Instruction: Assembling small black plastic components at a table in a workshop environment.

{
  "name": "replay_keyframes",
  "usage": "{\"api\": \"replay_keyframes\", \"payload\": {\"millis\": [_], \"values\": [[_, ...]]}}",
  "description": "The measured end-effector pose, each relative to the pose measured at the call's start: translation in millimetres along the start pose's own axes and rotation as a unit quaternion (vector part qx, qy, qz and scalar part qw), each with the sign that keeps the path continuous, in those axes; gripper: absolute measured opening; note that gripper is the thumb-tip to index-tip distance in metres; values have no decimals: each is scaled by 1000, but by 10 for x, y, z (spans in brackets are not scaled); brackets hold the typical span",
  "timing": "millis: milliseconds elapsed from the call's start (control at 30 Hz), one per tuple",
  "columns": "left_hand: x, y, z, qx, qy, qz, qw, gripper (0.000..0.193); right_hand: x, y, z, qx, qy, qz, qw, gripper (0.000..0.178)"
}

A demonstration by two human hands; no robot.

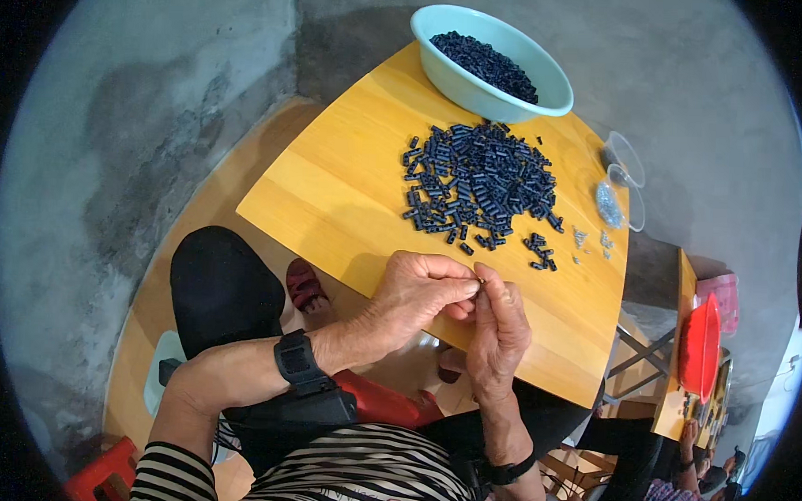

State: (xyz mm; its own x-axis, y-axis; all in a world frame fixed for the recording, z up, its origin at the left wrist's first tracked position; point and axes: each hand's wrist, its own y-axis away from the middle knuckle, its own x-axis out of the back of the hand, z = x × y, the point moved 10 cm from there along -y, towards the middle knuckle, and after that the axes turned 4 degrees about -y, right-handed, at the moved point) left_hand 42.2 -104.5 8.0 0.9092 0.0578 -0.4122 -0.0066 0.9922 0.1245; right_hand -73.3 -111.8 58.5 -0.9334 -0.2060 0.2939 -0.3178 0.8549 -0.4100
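My left hand (417,291) and my right hand (501,333) meet above the near edge of the wooden table (333,173). Both are closed, fingertips pinched together around a small dark piece (481,283), mostly hidden by the fingers. Beyond them spreads a heap of short black tubular pieces (483,178). A little cluster of the same black pieces (540,252) lies apart, to the right of the heap. Tiny pale metal bits (580,239) are scattered beside that cluster.
A light-blue basin (434,71) of black pieces stands at the far edge. Clear tubs (635,208), one with silvery bits, sit along the right edge. Further right, a second table holds a red basin (700,349), and a co-worker's arm (688,468) reaches there. Grey walls (195,84) rise behind.
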Motion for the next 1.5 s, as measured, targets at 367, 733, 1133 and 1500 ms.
{"api": "replay_keyframes", "payload": {"millis": [367,733,1133,1500], "values": [[-78,-1,60,44,24,-64,997,29,85,-7,200,-112,-111,18,987,30],[-76,0,59,57,34,-83,994,31,64,29,297,-142,-180,-10,973,33],[-82,-13,54,76,64,-76,992,36,61,29,303,-123,-195,-26,973,34],[-81,-20,-8,98,42,-96,990,27,24,64,315,-158,-224,-50,960,32]]}}
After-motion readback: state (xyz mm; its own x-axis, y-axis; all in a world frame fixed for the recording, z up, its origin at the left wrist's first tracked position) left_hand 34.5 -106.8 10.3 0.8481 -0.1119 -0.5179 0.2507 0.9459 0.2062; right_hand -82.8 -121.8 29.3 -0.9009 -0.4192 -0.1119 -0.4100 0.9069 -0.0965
